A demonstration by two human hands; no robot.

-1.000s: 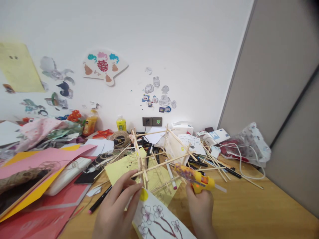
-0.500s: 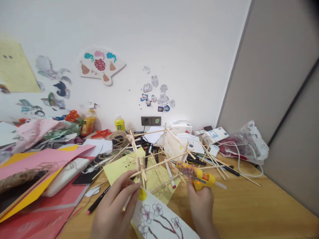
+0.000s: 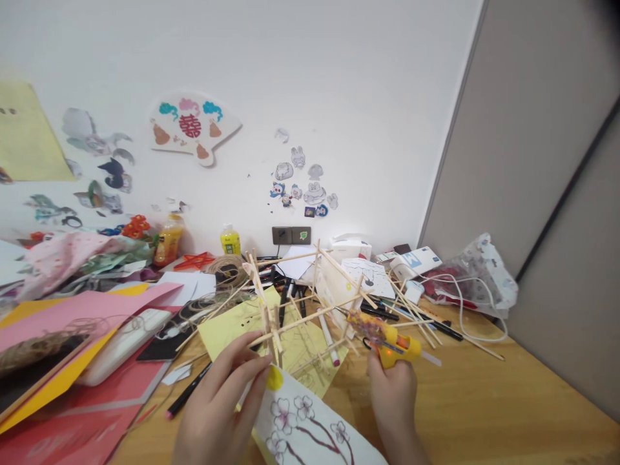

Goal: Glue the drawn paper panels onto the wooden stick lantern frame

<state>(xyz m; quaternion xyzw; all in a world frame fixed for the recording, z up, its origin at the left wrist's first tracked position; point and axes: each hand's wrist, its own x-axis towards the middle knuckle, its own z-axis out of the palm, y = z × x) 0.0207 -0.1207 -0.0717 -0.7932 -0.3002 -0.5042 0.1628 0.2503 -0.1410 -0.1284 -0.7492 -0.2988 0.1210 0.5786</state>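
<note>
Left hand point(image 3: 220, 400) pinched, right hand point(image 3: 394, 395) curled

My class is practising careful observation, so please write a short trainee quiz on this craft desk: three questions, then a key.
1. True or false: the left hand holds the glue gun.
2. Which plant motif is drawn on the white paper beside the left hand?
3. Fill in the colour: several thin wooden sticks cross above a ____ sheet on the desk.

Key:
1. False; the right hand holds it.
2. Flowers on branches.
3. Yellow.
</note>
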